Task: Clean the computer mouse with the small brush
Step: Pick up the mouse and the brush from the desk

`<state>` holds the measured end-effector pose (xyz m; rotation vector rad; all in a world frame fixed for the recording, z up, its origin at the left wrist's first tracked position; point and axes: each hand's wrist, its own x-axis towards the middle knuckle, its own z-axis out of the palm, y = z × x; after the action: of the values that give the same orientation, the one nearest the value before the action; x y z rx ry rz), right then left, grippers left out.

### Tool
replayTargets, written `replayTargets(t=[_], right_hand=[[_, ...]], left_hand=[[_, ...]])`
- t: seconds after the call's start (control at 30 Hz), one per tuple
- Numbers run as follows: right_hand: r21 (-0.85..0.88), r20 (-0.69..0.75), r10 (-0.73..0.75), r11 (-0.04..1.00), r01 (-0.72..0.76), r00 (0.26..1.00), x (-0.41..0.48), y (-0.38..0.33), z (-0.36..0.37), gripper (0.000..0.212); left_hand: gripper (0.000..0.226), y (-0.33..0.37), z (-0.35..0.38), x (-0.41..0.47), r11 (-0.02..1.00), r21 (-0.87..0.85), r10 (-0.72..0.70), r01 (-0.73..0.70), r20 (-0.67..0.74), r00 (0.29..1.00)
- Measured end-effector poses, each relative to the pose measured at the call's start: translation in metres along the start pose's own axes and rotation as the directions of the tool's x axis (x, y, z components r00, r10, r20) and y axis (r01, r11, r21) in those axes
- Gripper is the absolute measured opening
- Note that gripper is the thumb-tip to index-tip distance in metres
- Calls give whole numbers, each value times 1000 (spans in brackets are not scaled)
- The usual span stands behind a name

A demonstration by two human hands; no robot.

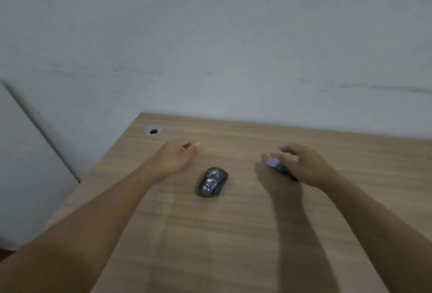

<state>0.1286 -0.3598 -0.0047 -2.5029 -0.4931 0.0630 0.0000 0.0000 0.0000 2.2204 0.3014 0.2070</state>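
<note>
A dark grey computer mouse (212, 182) with pale specks on its top lies on the wooden table (233, 234), between my two hands. My left hand (175, 157) hovers just left of and beyond the mouse, fingers loosely curled, holding nothing. My right hand (304, 164) is to the right of the mouse, curled around a small brush (277, 165) with a pale tip pointing left and a dark handle under the palm. The picture is blurred, so the grip on the brush is hard to judge.
A round cable hole (153, 130) with a grey rim sits near the table's far left corner. A pale wall (210, 47) runs behind the table. The table's left edge slants toward me, with a light panel (28, 152) beyond it.
</note>
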Motion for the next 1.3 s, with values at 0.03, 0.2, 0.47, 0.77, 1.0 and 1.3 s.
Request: replayTargets(t=[0.03, 0.2, 0.47, 0.77, 1.0, 1.3], right_hand=[[-3, -28, 8, 1000, -8, 1000, -12, 0, 4, 40], [3, -91, 101, 995, -101, 991, -58, -1, 21, 19], [-55, -119, 114, 991, -121, 986, -65, -7, 38, 27], [-20, -110, 132, 991, -135, 985, -29, -18, 44, 10], [439, -82, 148, 893, -98, 986, -20, -26, 61, 21], [531, -224, 154, 847, -12, 962, -13, -44, 94, 19]], left_hand=[[34, -4, 4, -13, 1000, -19, -4, 4, -21, 1000], [49, 1, 22, -69, 996, -19, -83, 83, -27, 996], [71, -3, 70, -82, 974, 213, -49, 73, -117, 992], [58, -16, 84, -65, 957, 288, 71, -11, -199, 977], [53, -18, 72, -48, 954, 264, 174, -142, -101, 980], [53, -16, 61, -18, 955, 191, 225, -225, 25, 974]])
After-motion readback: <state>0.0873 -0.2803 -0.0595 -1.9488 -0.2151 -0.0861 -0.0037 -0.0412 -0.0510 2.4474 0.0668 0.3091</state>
